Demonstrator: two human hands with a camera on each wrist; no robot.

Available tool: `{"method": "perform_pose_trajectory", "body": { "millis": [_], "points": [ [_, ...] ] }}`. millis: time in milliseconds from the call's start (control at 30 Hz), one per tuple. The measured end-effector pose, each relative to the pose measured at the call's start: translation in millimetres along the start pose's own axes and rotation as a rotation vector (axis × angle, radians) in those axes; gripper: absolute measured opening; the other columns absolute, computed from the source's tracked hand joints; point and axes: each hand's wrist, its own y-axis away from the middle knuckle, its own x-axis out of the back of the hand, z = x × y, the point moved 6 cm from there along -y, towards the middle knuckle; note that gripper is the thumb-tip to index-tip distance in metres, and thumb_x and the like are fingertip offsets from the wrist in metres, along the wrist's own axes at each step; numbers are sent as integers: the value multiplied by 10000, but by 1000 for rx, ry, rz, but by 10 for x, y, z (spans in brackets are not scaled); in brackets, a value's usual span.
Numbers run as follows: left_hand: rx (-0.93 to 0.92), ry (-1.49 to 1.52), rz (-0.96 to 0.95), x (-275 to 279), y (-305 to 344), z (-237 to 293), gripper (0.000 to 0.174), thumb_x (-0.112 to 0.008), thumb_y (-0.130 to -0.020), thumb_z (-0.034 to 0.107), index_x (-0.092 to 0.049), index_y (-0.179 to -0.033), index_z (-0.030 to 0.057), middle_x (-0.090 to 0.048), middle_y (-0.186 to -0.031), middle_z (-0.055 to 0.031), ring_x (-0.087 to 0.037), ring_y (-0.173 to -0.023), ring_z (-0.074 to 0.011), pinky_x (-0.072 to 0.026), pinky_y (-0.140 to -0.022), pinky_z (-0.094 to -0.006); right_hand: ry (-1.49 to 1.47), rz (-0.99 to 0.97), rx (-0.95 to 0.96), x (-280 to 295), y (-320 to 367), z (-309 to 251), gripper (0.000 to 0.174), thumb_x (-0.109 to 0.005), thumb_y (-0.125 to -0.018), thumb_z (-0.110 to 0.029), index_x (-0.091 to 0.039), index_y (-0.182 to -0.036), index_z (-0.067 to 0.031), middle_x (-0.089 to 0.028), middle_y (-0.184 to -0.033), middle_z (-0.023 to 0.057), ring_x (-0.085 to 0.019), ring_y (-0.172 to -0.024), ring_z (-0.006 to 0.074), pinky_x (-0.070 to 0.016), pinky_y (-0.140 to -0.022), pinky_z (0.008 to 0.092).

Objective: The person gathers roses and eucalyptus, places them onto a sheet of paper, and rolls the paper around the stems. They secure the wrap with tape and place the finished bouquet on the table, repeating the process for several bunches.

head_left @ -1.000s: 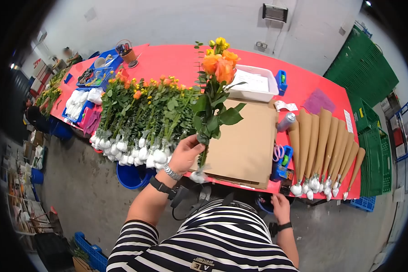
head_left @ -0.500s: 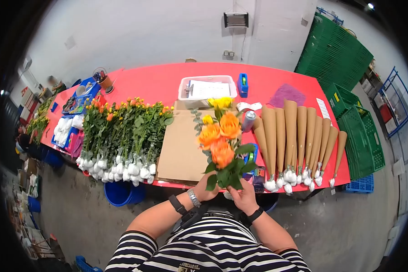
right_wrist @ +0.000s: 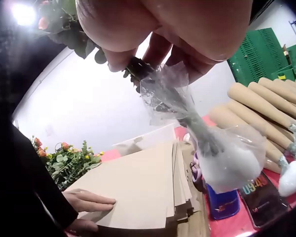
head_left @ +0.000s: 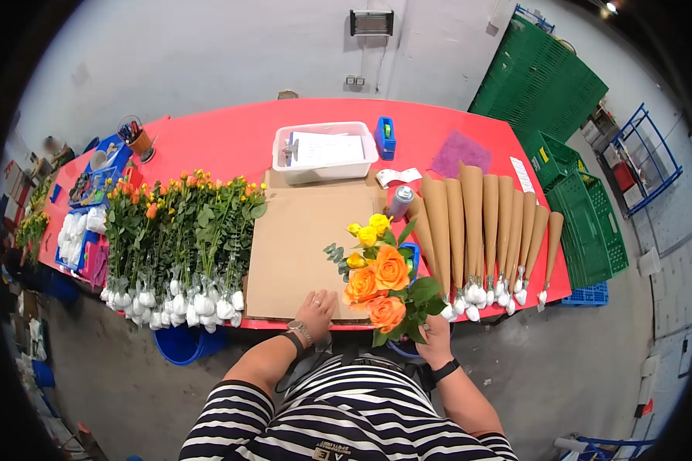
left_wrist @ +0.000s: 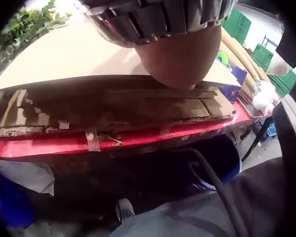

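My right hand (head_left: 436,339) grips the stems of a bouquet (head_left: 390,270) of orange roses, yellow blooms and green leaves, held at the table's front edge. In the right wrist view its stem ends are wrapped in clear plastic around a white bundle (right_wrist: 232,160), which hangs below the fingers. My left hand (head_left: 316,313) rests with fingers extended on the front edge of a stack of brown paper sheets (head_left: 304,230). The same left hand (right_wrist: 91,202) lies flat on the top sheet in the right wrist view.
Several similar bouquets (head_left: 184,238) lie left of the paper. To the right lie paper-wrapped cones (head_left: 473,223) with white ends. A spray can (head_left: 400,202), a white bin (head_left: 327,172), a phone (right_wrist: 264,197) and purple-handled scissors (right_wrist: 196,170) surround the stack. A blue bucket (head_left: 183,344) stands below the table.
The bouquet has passed from my left hand to my right and tilted towards me. My left hand has let go and come down on the paper. The head view has shifted rightward.
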Motion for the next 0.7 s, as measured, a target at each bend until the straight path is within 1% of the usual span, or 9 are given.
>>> {"method": "perform_pose_trajectory", "body": {
  "millis": [33, 100, 133, 200, 333, 433, 633, 667, 700],
  "points": [
    [6, 11, 0, -51, 15, -56, 648, -724, -851, 361, -565, -1392, 41, -464, -1532, -143, -412, -1432, -332, -324, -1173, -528, 55, 45, 55, -9, -27, -18, 240, -699, -862, -32, -695, -1102, -24, -692, -1050, 172, -659, -959, 367, -522, -826, 390],
    [-102, 91, 219, 52, 85, -107, 456, -670, -869, 309, -653, -1249, 59, -625, -1321, -113, -536, -1292, -290, -393, -1099, -488, 81, -33, -50, -114, -136, -71, 254, -705, -867, -48, -690, -1119, -16, -695, -1045, 170, -659, -975, 367, -522, -845, 408],
    [-86, 97, 219, 37, 115, -169, 456, -670, -869, 309, -653, -1249, 59, -625, -1321, -113, -536, -1292, -290, -393, -1099, -488, 104, -23, -80, -181, -227, -86, 272, -705, -866, -45, -687, -1137, -18, -693, -1039, 171, -658, -980, 368, -521, -844, 412],
    [-33, 234, 181, 249, 144, -224, 228, -633, -863, 250, -703, -1017, 97, -699, -1055, -54, -627, -1085, -246, -442, -1001, -449, 137, -11, -89, -376, -404, -69, 293, -713, -866, -48, -684, -1157, -30, -694, -1028, 165, -657, -977, 370, -524, -837, 422],
    [-134, 223, 335, 180, 257, -325, 89, -601, -816, 182, -665, -788, 127, -638, -846, -39, -636, -910, -240, -473, -917, -428, 261, -219, 44, -927, -796, -96, 233, -739, -857, -78, -701, -1085, -45, -708, -1000, 150, -661, -966, 357, -527, -832, 428],
    [-224, 228, 389, 647, 452, -385, 89, -604, -779, 179, -663, -787, 112, -616, -853, -53, -628, -902, -239, -480, -893, -411, 326, -499, 28, -1500, -965, 157, 242, -721, -864, -154, -721, -1089, -65, -712, -1008, 155, -664, -984, 362, -526, -866, 446],
    [-162, 270, 487, 860, 548, -631, 111, -602, -799, 193, -640, -806, 89, -611, -970, -65, -585, -997, -252, -463, -888, -402, 466, -853, -80, -2107, -885, 616, 303, -699, -809, -194, -758, -1095, -111, -711, -992, 158, -643, -1033, 370, -520, -899, 457],
    [-70, 250, 500, 844, 509, -703, 105, -600, -804, 189, -641, -826, 94, -620, -987, -70, -590, -996, -250, -460, -892, -402, 454, -881, -38, -2110, -887, 648, 256, -694, -871, -173, -750, -1097, -65, -733, -965, 126, -682, -964, 306, -537, -873, 416],
    [21, 227, 514, 817, 467, -777, 102, -599, -810, 184, -641, -847, 99, -629, -1005, -75, -595, -995, -248, -458, -896, -402, 452, -885, -45, -2104, -876, 759, 256, -694, -871, -173, -750, -1097, -65, -733, -965, 126, -682, -964, 306, -537, -873, 416]
  ]
}}
